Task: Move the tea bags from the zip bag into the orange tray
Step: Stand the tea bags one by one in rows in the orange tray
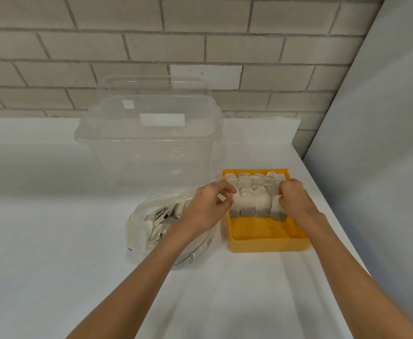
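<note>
pale tea bags (255, 204), seemingly upright rows

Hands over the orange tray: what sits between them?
Head view: rows of white paper tea bags in the orange plastic tray, between left hand and right hand.

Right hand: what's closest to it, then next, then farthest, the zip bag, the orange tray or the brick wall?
1. Orange tray: right under the right hand.
2. Zip bag: off to the left, past the tray.
3. Brick wall: far away at the back.
</note>
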A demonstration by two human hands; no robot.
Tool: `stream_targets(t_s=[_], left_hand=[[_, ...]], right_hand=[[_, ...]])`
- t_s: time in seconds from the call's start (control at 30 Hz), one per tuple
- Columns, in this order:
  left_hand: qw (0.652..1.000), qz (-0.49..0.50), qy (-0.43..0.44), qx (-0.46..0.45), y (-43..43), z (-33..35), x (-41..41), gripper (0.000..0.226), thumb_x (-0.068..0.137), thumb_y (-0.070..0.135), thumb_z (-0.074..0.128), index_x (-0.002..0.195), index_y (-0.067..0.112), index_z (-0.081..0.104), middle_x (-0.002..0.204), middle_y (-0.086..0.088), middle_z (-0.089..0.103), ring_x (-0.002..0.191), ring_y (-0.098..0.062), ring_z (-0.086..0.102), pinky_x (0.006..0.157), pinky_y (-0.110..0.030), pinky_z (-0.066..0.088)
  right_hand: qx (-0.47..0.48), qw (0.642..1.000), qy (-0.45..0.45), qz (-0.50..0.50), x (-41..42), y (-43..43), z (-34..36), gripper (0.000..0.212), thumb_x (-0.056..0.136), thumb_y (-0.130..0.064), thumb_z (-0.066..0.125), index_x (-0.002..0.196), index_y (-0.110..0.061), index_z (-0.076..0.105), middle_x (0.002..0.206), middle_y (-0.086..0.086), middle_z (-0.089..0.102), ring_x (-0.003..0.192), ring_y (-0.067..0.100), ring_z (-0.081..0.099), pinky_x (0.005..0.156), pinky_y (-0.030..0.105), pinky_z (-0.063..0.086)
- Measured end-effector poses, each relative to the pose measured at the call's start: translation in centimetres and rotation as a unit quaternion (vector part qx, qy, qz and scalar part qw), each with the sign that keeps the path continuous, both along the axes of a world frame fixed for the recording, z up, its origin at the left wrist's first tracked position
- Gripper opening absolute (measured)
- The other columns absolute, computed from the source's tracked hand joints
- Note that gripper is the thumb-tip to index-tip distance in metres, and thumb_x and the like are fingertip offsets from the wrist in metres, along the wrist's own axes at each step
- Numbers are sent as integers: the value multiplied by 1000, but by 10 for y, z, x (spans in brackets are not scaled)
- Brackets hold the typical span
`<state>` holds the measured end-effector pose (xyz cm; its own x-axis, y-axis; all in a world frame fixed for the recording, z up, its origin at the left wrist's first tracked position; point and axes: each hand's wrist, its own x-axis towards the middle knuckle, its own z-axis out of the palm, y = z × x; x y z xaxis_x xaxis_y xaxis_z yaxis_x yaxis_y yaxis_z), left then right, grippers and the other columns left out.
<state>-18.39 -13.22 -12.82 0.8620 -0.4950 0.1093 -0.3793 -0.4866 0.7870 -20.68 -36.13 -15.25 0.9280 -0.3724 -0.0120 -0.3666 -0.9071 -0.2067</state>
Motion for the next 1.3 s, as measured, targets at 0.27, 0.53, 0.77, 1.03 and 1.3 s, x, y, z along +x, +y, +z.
stream_targets(t_s=[0.27,0.53,0.77,1.03,1.3], left_hand=[[1000,0,6,-7,-2,1,-1,18,91,10,60,105,18,65,97,3,64,66,-5,55,63,-6,42],[1000,0,5,-8,0,0,-1,17,90,10,60,104,18,66,97,3,65,68,-7,56,65,-8,44],[1000,-4,6,-9,-2,-1,-5,17,91,9,59,105,15,66,96,3,64,63,-3,53,62,-3,41],[1000,3,10,-9,2,-2,-2,16,91,11,60,105,17,67,97,3,65,66,-6,54,64,-6,43],[1000,19,14,-9,10,-2,-2,16,91,9,60,103,17,67,92,5,64,63,-7,54,61,-6,42]], right_hand=[[-3,1000,-17,18,0,-2,1,14,96,-6,46,98,-7,59,104,14,56,77,21,51,71,30,50],[-2,1000,3,16,-3,-3,7,17,98,-6,42,113,-6,51,111,17,53,81,22,48,67,29,42],[4,1000,22,1,-9,5,4,33,96,-4,45,128,-8,38,119,17,50,100,30,56,78,32,45],[24,998,-48,12,0,-2,0,20,94,-4,44,98,-11,62,100,14,61,79,25,52,67,32,48],[51,995,-74,40,-5,-5,0,27,90,3,49,110,-11,62,111,14,62,93,29,60,77,37,55]])
